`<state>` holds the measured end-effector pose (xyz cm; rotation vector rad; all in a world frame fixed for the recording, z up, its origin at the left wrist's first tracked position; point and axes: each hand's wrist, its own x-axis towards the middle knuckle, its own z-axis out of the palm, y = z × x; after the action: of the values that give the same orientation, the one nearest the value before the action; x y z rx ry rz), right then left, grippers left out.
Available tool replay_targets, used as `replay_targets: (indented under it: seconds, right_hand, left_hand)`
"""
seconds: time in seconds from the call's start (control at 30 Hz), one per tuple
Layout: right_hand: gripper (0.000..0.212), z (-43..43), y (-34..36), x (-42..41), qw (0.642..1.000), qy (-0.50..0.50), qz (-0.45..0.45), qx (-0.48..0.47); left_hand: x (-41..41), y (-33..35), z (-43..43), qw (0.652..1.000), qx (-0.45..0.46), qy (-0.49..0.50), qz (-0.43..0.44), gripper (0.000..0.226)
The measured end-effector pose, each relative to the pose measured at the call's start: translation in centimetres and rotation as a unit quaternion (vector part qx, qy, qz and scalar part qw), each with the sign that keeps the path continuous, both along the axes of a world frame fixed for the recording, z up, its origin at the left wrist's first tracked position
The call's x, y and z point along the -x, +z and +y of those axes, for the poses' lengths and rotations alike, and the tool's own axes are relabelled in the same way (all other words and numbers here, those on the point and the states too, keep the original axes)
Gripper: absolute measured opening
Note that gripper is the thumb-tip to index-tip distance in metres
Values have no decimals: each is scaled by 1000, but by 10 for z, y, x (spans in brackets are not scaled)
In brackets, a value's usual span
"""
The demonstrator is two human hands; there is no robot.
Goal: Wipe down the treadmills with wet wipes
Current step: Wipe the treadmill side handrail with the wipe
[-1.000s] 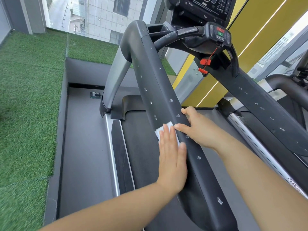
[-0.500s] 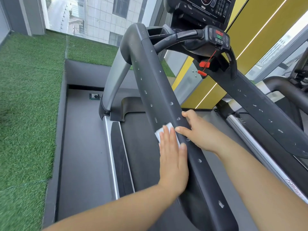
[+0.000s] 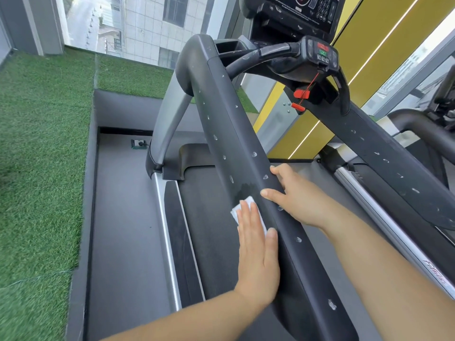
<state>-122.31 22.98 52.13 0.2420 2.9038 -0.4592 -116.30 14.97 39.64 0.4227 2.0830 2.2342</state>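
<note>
L hand [image 3: 257,252] nearest: fingers flat & straight, released, pressing the wipe [image 3: 236,213] onto the L rail [image 3: 229,134]. Wipe is white, mostly under my fingers, one corner poking out uphill, wet smear just above it. R hand [image 3: 295,195] a bit further up, resting on the rail's R edge; thumb & forefinger lie straight on it, not clenched, other fingers hidden. Water drops dot the rail. Belt [image 3: 211,217] below. R rail [image 3: 384,153] opposite, also w/ drops. Beyond: red clip [image 3: 301,94] hanging under the console [image 3: 300,8]. Turf [image 3: 41,148] on the L.
</note>
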Motion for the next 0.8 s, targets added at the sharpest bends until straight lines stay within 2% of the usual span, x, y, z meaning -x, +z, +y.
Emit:
replay_targets:
  seconds: [0.17, 0.33, 0.53, 0.7, 0.8]
  right_hand:
    - [58, -2, 1, 0, 1000, -3, 0, -8]
    - [58, -2, 3, -1, 1000, -8, -5, -10]
    - [58, -4, 3, -2, 1000, -12, -6, -5]
    - [59, -4, 3, -2, 1000, -13, -7, -7]
    - [58, -4, 2, -2, 1000, -18, -4, -3]
  left_hand:
    - [47, 13, -1, 996, -47, 22, -74, 48]
    - [9, 6, -4, 995, -60, -6, -83, 49]
    - [44, 14, -5, 982, -88, 7, -165, 51]
    - [16, 8, -7, 981, -100, -20, -168, 54]
    - [33, 15, -8, 973, -110, -6, -201, 51]
